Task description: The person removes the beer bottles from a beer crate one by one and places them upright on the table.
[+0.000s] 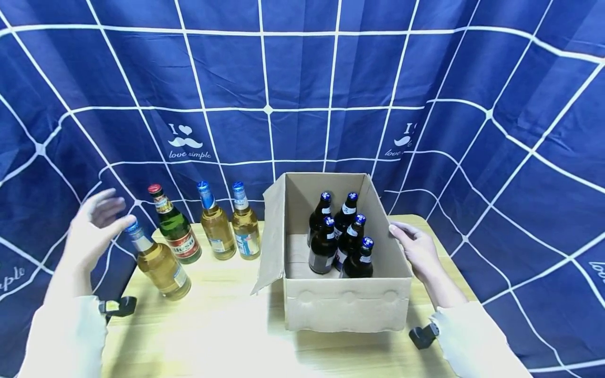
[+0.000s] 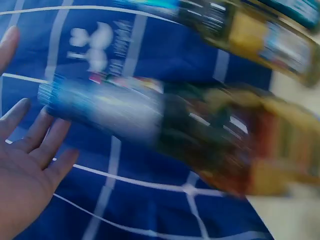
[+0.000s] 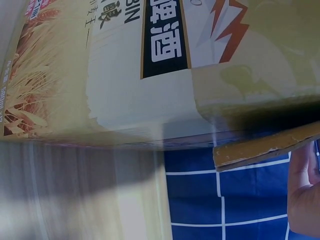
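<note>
Amber bottle (image 1: 163, 268), blue-capped; stands on the pale wood table (image 1: 222, 325), left of the box and nearest the left hand (image 1: 87, 223); fingers of that hand loosely extended and parted from the thumb, nothing clamped, the thumb overlapping the cap in the head view; actual contact cannot be told, the left wrist view being blurred; bottle appears to lean in the head view, true tilt uncertain.

Green bottle (image 1: 179, 233), red cap, just behind it; two more blue-capped bottles, the middle amber bottle (image 1: 218, 231) and the right amber bottle (image 1: 247, 233), near each other, between the green one and the box.

Cardboard box (image 1: 347, 304), top uncovered, left flap (image 1: 271, 231) folded outward; five dark bottles (image 1: 323, 252) upright inside, blue caps, grouped toward the right-hand wall; right hand (image 1: 420, 252) at that wall's upper edge, thumb and fingers pinching the cardboard; right wrist view shows lettering and grain stalks printed on the outer side.

Blue curtain (image 1: 302, 79) behind, white grid lines.
</note>
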The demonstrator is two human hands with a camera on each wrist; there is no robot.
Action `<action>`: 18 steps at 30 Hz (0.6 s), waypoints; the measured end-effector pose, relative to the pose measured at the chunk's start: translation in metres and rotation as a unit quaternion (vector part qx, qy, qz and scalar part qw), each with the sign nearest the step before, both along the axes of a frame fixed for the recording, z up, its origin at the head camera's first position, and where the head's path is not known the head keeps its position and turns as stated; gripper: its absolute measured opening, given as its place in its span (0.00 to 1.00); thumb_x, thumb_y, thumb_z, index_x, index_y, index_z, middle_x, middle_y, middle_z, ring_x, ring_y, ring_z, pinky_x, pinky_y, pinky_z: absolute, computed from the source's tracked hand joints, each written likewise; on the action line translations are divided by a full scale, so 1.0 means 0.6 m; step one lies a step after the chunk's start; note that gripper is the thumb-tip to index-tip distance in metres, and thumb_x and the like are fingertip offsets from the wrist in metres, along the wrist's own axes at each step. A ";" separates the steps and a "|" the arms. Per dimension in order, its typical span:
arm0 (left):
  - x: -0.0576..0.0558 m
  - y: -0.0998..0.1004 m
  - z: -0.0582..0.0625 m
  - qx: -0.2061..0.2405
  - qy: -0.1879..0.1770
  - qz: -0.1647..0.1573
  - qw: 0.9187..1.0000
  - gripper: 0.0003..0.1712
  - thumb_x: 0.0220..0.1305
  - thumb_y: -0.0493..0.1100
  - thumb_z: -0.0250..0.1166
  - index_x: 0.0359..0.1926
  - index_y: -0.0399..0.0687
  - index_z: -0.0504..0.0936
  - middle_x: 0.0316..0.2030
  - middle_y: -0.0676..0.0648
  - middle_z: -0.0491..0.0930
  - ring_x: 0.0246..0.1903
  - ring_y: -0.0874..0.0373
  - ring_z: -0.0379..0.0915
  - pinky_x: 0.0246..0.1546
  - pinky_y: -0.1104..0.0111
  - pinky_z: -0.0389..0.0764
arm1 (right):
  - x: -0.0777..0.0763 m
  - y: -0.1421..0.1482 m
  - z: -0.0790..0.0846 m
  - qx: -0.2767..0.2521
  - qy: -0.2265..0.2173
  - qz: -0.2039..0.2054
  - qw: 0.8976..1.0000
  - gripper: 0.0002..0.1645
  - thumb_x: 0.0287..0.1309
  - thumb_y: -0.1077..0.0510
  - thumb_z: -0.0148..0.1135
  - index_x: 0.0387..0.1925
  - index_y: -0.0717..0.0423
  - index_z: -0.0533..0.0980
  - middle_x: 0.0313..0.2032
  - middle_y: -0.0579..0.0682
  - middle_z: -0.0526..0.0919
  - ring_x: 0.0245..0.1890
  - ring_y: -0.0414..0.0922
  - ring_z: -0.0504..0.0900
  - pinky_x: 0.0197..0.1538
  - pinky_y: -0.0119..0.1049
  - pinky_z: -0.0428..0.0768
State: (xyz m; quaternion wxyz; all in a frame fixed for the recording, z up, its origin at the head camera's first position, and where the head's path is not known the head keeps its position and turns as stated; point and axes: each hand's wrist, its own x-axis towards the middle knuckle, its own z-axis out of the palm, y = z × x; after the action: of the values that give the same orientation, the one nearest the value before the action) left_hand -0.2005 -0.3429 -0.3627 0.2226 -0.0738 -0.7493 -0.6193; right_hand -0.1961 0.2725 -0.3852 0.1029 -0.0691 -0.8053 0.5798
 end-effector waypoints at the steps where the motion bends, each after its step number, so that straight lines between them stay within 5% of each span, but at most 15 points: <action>1: -0.001 0.006 0.014 0.048 0.025 -0.009 0.998 0.36 0.55 0.22 0.63 0.64 0.48 0.69 0.45 0.59 0.79 0.45 0.70 0.74 0.44 0.84 0.70 | 0.000 0.000 -0.001 0.001 0.002 0.001 1.000 0.32 0.62 0.49 0.62 0.56 0.72 0.72 0.28 0.31 0.80 0.35 0.31 0.75 0.37 0.23 0.73; 6: -0.014 0.061 0.093 0.229 0.129 -0.037 0.964 0.29 0.53 0.16 0.59 0.56 0.33 0.74 0.43 0.41 0.81 0.43 0.55 0.79 0.43 0.74 0.77 | -0.001 0.002 -0.004 0.004 0.008 0.003 1.000 0.33 0.62 0.49 0.62 0.56 0.72 0.72 0.29 0.29 0.80 0.36 0.30 0.75 0.38 0.23 0.72; 10: -0.036 0.127 0.160 0.262 0.154 -0.072 0.950 0.25 0.54 0.20 0.62 0.54 0.31 0.75 0.43 0.35 0.80 0.41 0.49 0.80 0.37 0.70 0.81 | -0.001 0.004 -0.003 0.005 0.002 0.000 1.000 0.33 0.61 0.48 0.62 0.56 0.72 0.72 0.29 0.29 0.80 0.34 0.31 0.75 0.35 0.23 0.73; 18: -0.091 0.282 0.247 0.123 0.129 -0.140 0.974 0.25 0.55 0.34 0.69 0.55 0.42 0.77 0.46 0.40 0.80 0.44 0.53 0.79 0.41 0.68 0.79 | -0.002 0.003 0.001 -0.005 -0.005 0.005 1.000 0.33 0.61 0.48 0.62 0.56 0.72 0.71 0.30 0.30 0.79 0.34 0.30 0.76 0.36 0.24 0.77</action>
State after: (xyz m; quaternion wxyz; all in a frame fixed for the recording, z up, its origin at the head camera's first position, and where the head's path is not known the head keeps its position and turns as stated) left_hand -0.2552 -0.1739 -0.2145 0.2360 -0.2297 -0.6142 -0.7171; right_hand -0.1970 0.2741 -0.3847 0.0957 -0.0685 -0.8032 0.5840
